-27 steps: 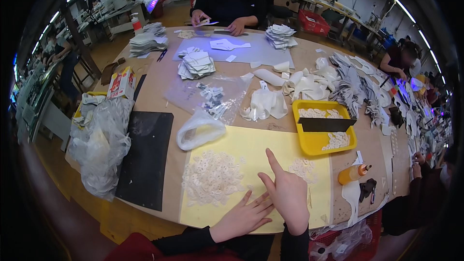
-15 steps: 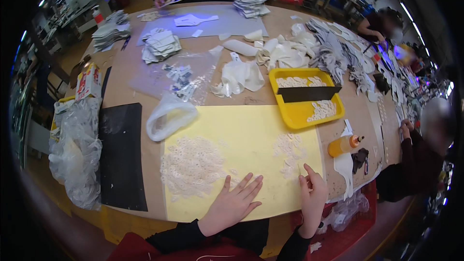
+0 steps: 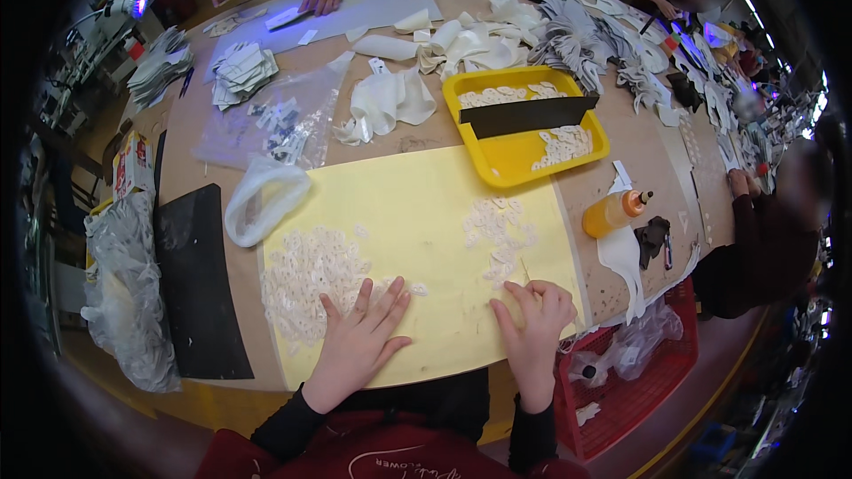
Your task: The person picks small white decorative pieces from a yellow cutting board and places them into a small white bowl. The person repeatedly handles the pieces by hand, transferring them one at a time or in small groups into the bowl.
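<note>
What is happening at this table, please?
The person's left hand lies spread on a yellow sheet, at the edge of a large pile of small, pale, flat pieces. The right hand, near a smaller group, seems to hold a thin stick. Beyond, a yellow plastic tray holds similar pieces on both sides of a black divider.

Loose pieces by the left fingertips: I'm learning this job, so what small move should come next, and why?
Probably the left hand should slide the loose pieces rightward: they lie right beside it, and bare yellow sheet separates them from the small pile.
</note>
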Motion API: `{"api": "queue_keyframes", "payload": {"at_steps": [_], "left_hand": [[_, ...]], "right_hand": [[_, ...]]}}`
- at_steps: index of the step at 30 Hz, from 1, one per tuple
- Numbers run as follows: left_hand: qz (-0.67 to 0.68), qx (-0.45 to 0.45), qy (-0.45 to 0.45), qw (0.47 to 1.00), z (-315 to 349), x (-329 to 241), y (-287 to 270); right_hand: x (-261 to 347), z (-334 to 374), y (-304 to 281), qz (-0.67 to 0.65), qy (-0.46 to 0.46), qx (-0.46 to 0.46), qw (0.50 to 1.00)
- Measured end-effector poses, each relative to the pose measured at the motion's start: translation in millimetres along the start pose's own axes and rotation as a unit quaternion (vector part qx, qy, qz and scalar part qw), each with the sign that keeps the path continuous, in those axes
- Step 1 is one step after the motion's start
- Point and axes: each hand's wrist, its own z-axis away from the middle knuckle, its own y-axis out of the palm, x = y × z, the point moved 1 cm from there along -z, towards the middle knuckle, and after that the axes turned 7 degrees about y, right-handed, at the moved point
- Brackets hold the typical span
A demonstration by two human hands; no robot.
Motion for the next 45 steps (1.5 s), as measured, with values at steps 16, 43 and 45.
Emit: {"api": "queue_keyframes", "payload": {"at_steps": [16,43,45], "left_hand": [[0.090,-0.092,-0.005,0.992,-27,-26,9],[0.103,-0.078,0.079,0.988,-31,-41,13],[0.104,-0.077,0.082,0.988,-30,-41,14]], "right_hand": [[21,-9,15,-0.150,-0.007,0.085,0.985],[13,-31,8,-0.116,-0.021,0.013,0.993],[13,-29,11,-0.101,-0.030,0.024,0.994]]}}
